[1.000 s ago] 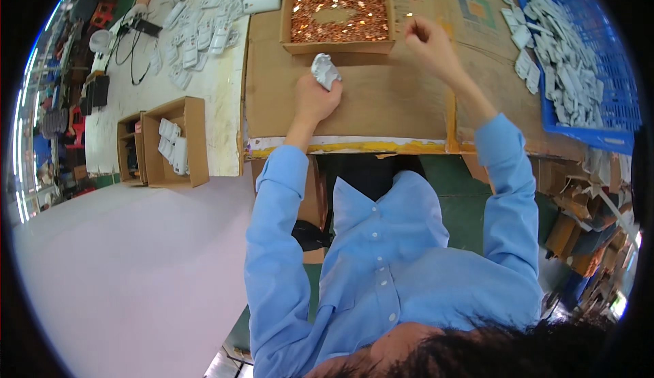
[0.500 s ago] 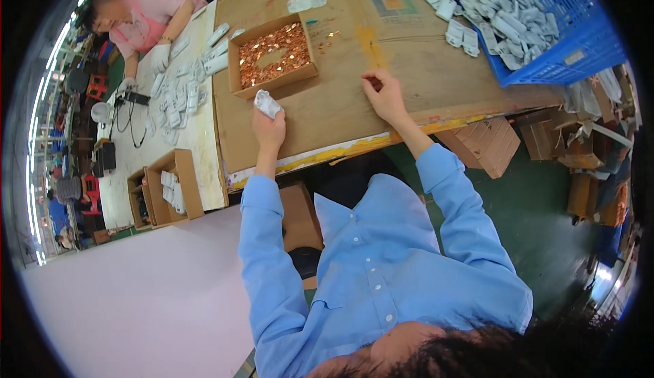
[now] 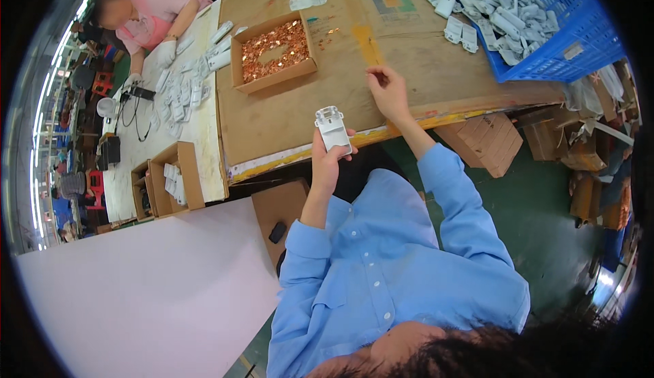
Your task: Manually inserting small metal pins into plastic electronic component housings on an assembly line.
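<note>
Bench (image 3: 272,119): ahead of both hands. Crate (image 3: 579,30): beyond the right hand, to its right; unmoved. Box (image 3: 279,77): ahead-left of the left hand, which was just beside it half a second ago, now well apart. Right hand (image 3: 390,95): little changed, fingers loosely curled toward thumb; cannot tell if anything is pinched. Left hand (image 3: 325,163): drawn back and rightward, closed round casing (image 3: 332,131), recessed face now showing. Copper bits (image 3: 262,41): in box, as before.
</note>
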A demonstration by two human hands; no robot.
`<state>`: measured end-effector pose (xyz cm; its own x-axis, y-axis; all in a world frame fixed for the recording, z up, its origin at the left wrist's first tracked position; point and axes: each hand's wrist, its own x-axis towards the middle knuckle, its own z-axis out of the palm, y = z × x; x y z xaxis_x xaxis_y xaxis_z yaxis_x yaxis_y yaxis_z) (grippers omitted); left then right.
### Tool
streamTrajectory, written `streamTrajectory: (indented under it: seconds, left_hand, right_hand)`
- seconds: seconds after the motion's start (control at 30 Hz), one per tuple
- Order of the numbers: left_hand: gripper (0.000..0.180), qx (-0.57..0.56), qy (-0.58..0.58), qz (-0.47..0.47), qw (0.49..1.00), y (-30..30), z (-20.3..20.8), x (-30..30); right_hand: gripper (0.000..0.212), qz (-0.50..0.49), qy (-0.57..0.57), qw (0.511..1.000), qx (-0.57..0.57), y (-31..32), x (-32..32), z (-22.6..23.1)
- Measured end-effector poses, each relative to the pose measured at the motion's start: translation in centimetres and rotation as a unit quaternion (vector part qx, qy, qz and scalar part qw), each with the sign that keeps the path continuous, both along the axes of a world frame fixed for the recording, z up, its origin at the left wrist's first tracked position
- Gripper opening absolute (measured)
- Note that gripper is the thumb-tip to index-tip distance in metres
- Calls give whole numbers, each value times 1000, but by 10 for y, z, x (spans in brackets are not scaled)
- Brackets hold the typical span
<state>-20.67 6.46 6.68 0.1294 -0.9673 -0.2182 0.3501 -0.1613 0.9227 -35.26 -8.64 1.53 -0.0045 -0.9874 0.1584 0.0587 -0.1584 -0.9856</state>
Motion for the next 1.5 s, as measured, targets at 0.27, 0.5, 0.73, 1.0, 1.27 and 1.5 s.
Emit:
streamTrajectory:
  seconds: [0.27, 0.5, 0.73, 1.0, 1.27, 1.5]
  left_hand:
    - [49, -13, -101, -32, 994, 19, 12, -19]
    - [52, -66, -230, -47, 970, 24, 14, -31]
    - [49, -30, -197, -64, 978, 29, 18, -30]
    - [37, -78, -158, -70, 982, 31, 25, -28]
    - [26, 10, -98, -29, 995, 29, 26, -30]
    - [28, -3, -151, -17, 988, 32, 26, -30]
  right_hand:
    - [9, 125, 82, 986, -76, 102, -21, 80]
    - [8, 133, 199, 968, -80, 116, -22, 89]
    - [12, 154, 157, 973, -72, 115, -22, 83]
    - [24, 181, 91, 978, 44, 108, -29, 85]
    - [20, 141, 182, 972, -46, 124, -21, 89]
    - [17, 155, 187, 970, -13, 121, -22, 91]
